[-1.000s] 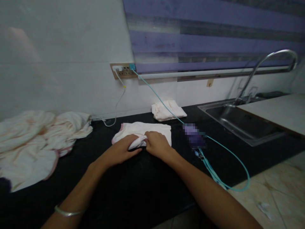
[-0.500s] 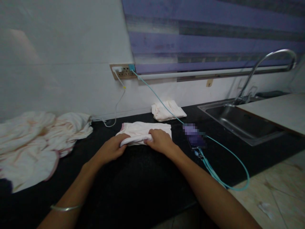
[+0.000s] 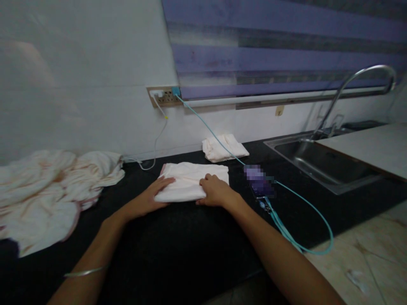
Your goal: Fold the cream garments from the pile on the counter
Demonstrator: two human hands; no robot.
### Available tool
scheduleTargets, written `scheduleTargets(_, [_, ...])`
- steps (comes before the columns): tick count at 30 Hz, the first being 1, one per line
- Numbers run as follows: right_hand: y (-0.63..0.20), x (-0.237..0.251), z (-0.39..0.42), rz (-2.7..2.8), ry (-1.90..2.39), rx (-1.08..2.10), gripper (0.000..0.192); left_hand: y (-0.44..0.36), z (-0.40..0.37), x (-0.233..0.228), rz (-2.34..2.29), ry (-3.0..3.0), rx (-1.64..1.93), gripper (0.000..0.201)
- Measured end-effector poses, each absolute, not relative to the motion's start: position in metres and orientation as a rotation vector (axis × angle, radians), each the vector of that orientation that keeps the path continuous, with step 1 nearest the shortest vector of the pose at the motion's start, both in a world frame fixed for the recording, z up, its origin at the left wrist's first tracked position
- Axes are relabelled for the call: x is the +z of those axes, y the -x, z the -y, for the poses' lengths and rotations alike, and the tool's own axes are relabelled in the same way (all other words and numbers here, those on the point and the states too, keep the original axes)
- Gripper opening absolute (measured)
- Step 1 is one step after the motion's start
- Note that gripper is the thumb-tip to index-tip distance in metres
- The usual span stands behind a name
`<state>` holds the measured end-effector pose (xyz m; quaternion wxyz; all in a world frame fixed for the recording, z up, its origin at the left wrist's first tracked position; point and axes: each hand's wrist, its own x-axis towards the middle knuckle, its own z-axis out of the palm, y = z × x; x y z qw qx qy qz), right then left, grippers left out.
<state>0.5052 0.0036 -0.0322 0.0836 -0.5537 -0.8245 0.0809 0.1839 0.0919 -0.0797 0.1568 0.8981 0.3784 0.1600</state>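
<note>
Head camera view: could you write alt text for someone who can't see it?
Two bare hands, left hand and right hand, press flat on a folded pale cloth on a black counter. Crumpled cloths lie left; a sink sits right.

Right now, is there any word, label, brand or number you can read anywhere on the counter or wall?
None can be read.
The phone beside the folded cloth is blurred out.
The socket strip on the wall shows no legible marking.
The cloths carry no visible print.

Left hand and right hand rest flat on the folded cloth. A blurred device, possibly a phone, lies just right of the right hand.
</note>
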Motion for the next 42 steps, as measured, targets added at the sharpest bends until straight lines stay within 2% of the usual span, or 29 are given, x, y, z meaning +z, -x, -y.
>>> scheduleTargets(2, [-0.507, -0.031, -0.003, 2.5, 1.625, 0.257, 0.066, -0.184, -0.088, -0.074, -1.109, -2.511, 0.408, 0.074])
scheduleTargets(5, [-0.51, -0.028, -0.001, 2.522, 1.613, 0.287, 0.054, -0.186, -0.081, -0.064, -1.177, -2.411, 0.422, 0.069])
scheduleTargets(11, [-0.516, -0.024, 0.001, 2.544, 1.634, 0.344, 0.069, -0.182, -0.08, -0.059, -1.17, -2.341, 0.497, 0.064])
scheduleTargets(14, [-0.519, -0.026, -0.005, 2.45, 1.659, 0.301, 0.051, -0.177, -0.087, -0.067, -1.135, -2.397, 0.569, 0.058])
scheduleTargets(16, [-0.521, -0.028, -0.01, 2.322, 1.7, 0.287, 0.035, -0.175, -0.091, -0.072, -1.122, -2.452, 0.632, 0.058])
scheduleTargets(18, [-0.522, -0.03, -0.015, 2.176, 1.744, 0.3, 0.027, -0.173, -0.094, -0.075, -1.152, -2.482, 0.693, 0.06])
scheduleTargets(22, [-0.525, -0.036, -0.024, 1.956, 1.772, 0.32, 0.027, -0.17, -0.097, -0.08, -1.264, -2.452, 0.717, 0.067])
scheduleTargets(28, [-0.526, -0.046, -0.03, 1.891, 1.696, 0.316, 0.029, -0.166, -0.103, -0.089, -1.181, -2.49, 0.596, 0.073])
scheduleTargets(36, [-0.523, -0.048, -0.031, 1.871, 1.726, 0.307, 0.024, -0.171, -0.1, -0.084, -1.207, -2.54, 0.712, 0.06])
scheduleTargets(42, [-0.526, -0.051, -0.039, 1.807, 1.506, 0.373, 0.022, -0.181, -0.096, -0.081, -1.31, -2.445, 0.791, 0.061])
